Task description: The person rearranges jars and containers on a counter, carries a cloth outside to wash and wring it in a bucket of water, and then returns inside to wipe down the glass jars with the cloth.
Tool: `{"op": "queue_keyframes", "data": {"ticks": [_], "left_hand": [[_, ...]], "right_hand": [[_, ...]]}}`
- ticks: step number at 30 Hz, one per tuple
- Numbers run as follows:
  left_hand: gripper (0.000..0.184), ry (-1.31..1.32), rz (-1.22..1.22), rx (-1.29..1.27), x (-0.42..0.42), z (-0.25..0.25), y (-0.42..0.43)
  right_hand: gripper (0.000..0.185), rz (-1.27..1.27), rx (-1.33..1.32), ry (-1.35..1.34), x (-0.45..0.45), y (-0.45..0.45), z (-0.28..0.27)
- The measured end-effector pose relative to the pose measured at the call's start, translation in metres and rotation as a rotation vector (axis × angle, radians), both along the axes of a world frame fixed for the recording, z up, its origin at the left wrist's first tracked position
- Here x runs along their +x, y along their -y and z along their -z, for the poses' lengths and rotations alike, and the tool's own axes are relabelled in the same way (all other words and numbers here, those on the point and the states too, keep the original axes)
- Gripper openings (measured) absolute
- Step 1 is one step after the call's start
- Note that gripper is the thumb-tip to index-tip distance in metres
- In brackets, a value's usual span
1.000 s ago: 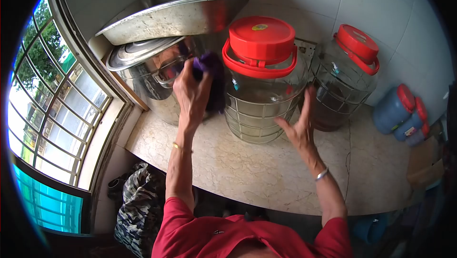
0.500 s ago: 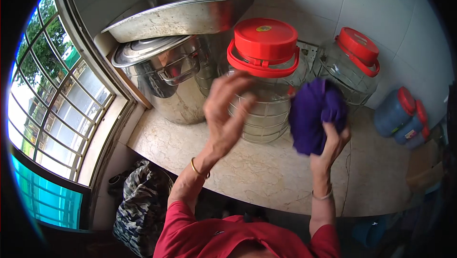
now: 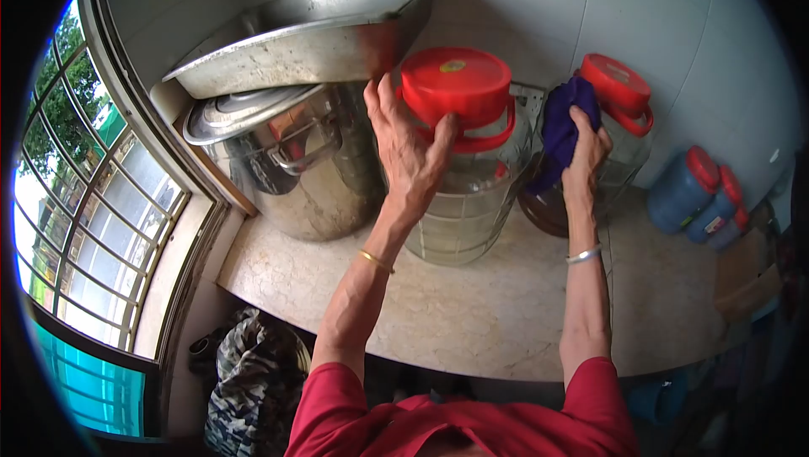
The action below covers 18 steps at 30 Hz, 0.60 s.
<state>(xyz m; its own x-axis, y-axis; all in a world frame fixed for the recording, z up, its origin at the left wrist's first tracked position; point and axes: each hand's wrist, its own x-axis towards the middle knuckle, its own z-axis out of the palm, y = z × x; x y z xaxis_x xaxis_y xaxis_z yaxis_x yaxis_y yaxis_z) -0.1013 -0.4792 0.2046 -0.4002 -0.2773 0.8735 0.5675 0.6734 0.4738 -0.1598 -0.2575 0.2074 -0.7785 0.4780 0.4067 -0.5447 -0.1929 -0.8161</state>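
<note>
A large glass jar (image 3: 462, 219) with a red screw lid and red carrying handle (image 3: 455, 86) stands on the counter in front of me. At its left side, my left hand (image 3: 409, 149) has its fingers spread. The fingertips are up against the lid's edge, with the thumb in front by the handle; firm contact I cannot tell. My right hand (image 3: 586, 149) is closed on a bunched purple cloth (image 3: 566, 133), right of this jar. Behind that hand, a second glass jar (image 3: 624, 149) with a red lid (image 3: 622, 82) is partly hidden.
Left of the jar is a lidded steel pot (image 3: 312, 192), with a large metal tray (image 3: 278, 61) above it. Several blue containers with red caps (image 3: 687, 196) stand at the right by the wall. A barred window (image 3: 101, 179) is on the left. The marble-patterned counter (image 3: 480, 314) has a curved front edge.
My left hand has come up to the red lid's left side. My right hand has carried the purple cloth up and away from me, toward the second jar. The view has shifted slightly.
</note>
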Motion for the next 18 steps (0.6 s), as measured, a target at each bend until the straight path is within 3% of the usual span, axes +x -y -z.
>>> {"op": "queue_keyframes", "data": {"ticks": [2,4,5,6,7,8,11,13,14,15,16,18], "left_hand": [[0.083,-0.003,-0.119,-0.004,-0.003,0.001,0.001],[0.081,0.048,-0.03,0.075,0.0,0.001,0.0],[0.08,0.099,0.062,0.153,0.001,0.003,-0.001],[0.077,0.051,0.079,0.129,-0.002,0.005,0.001],[0.075,0.062,0.119,0.188,0.0,0.002,-0.001],[0.071,0.062,0.196,0.243,0.002,0.0,-0.003],[0.07,0.157,0.102,0.226,0.002,-0.002,-0.007],[0.071,0.2,0.035,0.177,0.006,-0.007,-0.01],[0.071,0.199,0.016,0.161,0.005,-0.007,-0.01],[0.071,0.21,0.015,0.147,0.005,-0.007,-0.01],[0.071,0.204,0.034,0.156,0.005,-0.008,-0.011],[0.066,0.183,0.027,0.138,0.004,-0.006,-0.011]], "right_hand": [[0.034,0.034,-0.021,-0.037,-0.008,0.001,-0.019],[0.035,-0.217,0.282,-0.145,0.003,0.02,-0.057],[0.038,-0.23,0.568,-0.131,0.015,0.035,-0.075],[0.04,-0.065,0.927,-0.358,-0.004,0.049,-0.07],[0.039,0.253,1.329,-0.831,-0.008,0.068,-0.076],[0.036,0.231,1.368,-0.792,-0.013,0.08,-0.08],[0.029,0.03,1.43,-0.482,-0.055,0.08,-0.088],[0.025,-0.108,1.218,-0.234,-0.079,0.067,-0.086],[0.027,0.016,1.348,-0.496,-0.084,0.051,-0.079],[0.029,0.158,1.199,-0.882,-0.138,0.041,-0.05],[0.029,0.016,1.229,-0.448,-0.125,0.034,-0.042],[0.03,-0.135,1.205,-0.007,-0.085,0.022,-0.013]]}}
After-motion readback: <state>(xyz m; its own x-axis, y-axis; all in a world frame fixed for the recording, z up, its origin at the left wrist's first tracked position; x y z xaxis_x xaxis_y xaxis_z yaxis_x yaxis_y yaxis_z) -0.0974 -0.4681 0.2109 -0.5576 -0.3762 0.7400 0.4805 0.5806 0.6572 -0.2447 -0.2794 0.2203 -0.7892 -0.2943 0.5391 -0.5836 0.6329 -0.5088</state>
